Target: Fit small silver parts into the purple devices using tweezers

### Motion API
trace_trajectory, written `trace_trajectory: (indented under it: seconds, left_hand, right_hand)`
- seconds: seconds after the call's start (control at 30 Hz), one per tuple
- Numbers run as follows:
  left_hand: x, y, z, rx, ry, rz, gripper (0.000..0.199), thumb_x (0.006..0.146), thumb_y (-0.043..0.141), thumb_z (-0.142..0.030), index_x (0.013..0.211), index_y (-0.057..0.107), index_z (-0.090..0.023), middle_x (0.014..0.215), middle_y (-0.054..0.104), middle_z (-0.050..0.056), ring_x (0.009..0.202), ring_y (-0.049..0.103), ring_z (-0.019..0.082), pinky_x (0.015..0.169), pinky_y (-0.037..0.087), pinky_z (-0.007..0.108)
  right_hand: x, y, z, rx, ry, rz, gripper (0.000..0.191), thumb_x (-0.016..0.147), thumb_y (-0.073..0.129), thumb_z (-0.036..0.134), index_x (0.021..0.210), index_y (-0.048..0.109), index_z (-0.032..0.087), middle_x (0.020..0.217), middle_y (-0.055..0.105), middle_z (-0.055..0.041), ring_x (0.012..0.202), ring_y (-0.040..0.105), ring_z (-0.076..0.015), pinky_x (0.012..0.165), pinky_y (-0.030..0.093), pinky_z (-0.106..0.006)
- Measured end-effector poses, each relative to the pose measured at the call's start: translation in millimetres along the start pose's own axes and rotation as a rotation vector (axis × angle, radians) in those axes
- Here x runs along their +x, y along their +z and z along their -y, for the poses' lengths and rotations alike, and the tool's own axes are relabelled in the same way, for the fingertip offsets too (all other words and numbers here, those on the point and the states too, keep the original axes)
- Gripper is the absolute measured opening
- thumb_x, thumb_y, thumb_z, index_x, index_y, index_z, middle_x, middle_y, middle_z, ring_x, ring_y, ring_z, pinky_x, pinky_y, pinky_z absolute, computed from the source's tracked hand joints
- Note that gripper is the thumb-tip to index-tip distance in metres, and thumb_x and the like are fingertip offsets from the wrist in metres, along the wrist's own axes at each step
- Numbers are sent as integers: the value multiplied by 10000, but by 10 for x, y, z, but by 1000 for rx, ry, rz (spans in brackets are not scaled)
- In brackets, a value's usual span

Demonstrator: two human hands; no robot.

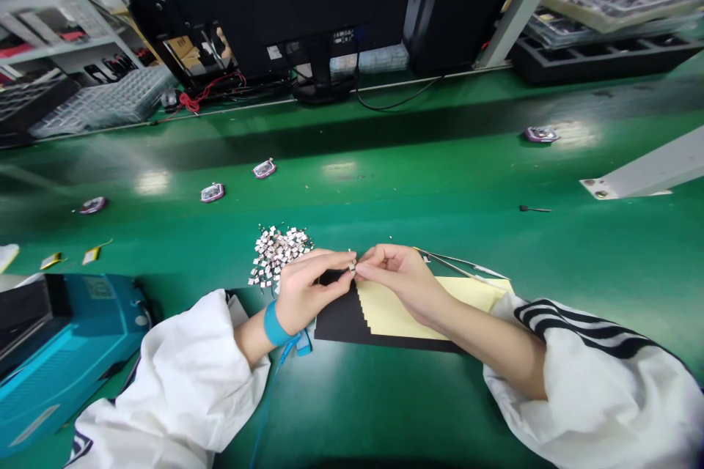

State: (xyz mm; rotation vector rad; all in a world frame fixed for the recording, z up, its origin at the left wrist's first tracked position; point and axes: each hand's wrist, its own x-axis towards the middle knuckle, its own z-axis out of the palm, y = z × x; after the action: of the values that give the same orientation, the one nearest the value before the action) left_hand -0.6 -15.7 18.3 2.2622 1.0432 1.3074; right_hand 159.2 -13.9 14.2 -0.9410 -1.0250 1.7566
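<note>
Head view: what's in the grip?

Both grips are closed, the fingertips of the two hands pinching one tiny silver metal piece (352,265) between them.

Where are the hands?

The left hand (311,289), wearing a blue wrist strap (275,326), sits just below a loose heap of small silver metal squares (279,253). The right hand (399,282) lies over a pale yellow stepped paper sheet (401,311) on a matte black card (335,326).

And further out?

Slender steel tweezers (462,265) lie along the yellow sheet's far edge, on the glossy green desk (352,410).
</note>
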Motion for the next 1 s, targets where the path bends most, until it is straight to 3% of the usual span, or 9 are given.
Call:
trace_trajectory:
  seconds: [0.17, 0.27, 0.33, 0.47, 0.57, 0.67, 0.73, 0.87, 1.0]
  left_hand:
    - [-54, 6, 6, -23, -95, 70, 139, 702, 603, -92, 803, 523, -145, 764, 629, 25, 729, 604, 99, 675, 494, 176]
    - [44, -97, 58, 7, -10, 285, 95, 745, 567, -127, 827, 521, -141, 815, 624, 44, 800, 590, 124, 717, 490, 217]
    - [170, -241, 118, 120, 27, 455, 110, 758, 559, -155, 866, 543, -145, 875, 620, 48, 864, 568, 147, 772, 476, 260]
    - [366, -529, 221, 422, -50, 665, 145, 729, 599, -201, 867, 590, -158, 891, 601, 42, 845, 541, 184, 756, 462, 321]
    - [380, -587, 248, 551, -63, 793, 183, 728, 598, -226, 901, 607, -166, 876, 581, 50, 811, 523, 194, 714, 458, 322]
    - [348, -548, 281, 638, -80, 709, 198, 791, 508, -202, 963, 592, -151, 881, 568, 65, 803, 511, 191, 714, 451, 317]
    - [333, -515, 326, 693, -101, 614, 216, 815, 462, -191, 988, 579, -136, 884, 564, 72, 801, 508, 193, 712, 449, 317]
    - [310, -456, 415, 731, -158, 612, 174, 811, 468, -189, 855, 621, -119, 839, 571, 68, 760, 520, 185, 690, 451, 301]
    - [292, -412, 412, 758, -129, 589, 165, 802, 486, -192, 776, 633, -122, 805, 572, 58, 736, 516, 180, 670, 449, 291]
  right_hand:
    - [7, -25, 22, -171, 31, 24, 224, 568, 710, 244, 653, 531, 141, 668, 609, -4, 639, 575, -104, 662, 459, -250]
    - [21, -45, 8, -369, -1, -8, 224, 574, 691, 236, 647, 495, 156, 630, 576, 11, 598, 562, -109, 606, 463, -246]
    - [31, -80, 27, -587, -66, -37, 165, 637, 632, 236, 637, 484, 163, 609, 563, 13, 567, 549, -107, 571, 450, -238]
    - [22, -146, 120, -1242, -273, -128, 166, 713, 577, 273, 617, 493, 168, 593, 526, 8, 558, 506, -121, 513, 367, -238]
    - [-25, -130, 144, -1459, -336, -89, 198, 750, 558, 326, 637, 526, 166, 623, 523, -1, 574, 509, -127, 505, 346, -238]
    - [-91, -63, 82, -1492, -370, 77, 135, 745, 583, 287, 765, 588, 154, 702, 564, -21, 624, 552, -137, 553, 409, -240]
    - [-128, -20, 6, -1559, -440, 136, 207, 716, 619, 250, 872, 603, 115, 758, 579, -59, 692, 575, -172, 618, 458, -267]
    - [-164, 15, -143, -1692, -580, 115, 342, 685, 648, 226, 971, 593, 47, 769, 578, -102, 736, 579, -216, 665, 499, -303]
    - [-188, 32, -209, -1766, -628, 81, 307, 712, 617, 224, 961, 602, 44, 750, 574, -101, 721, 580, -218, 638, 512, -302]
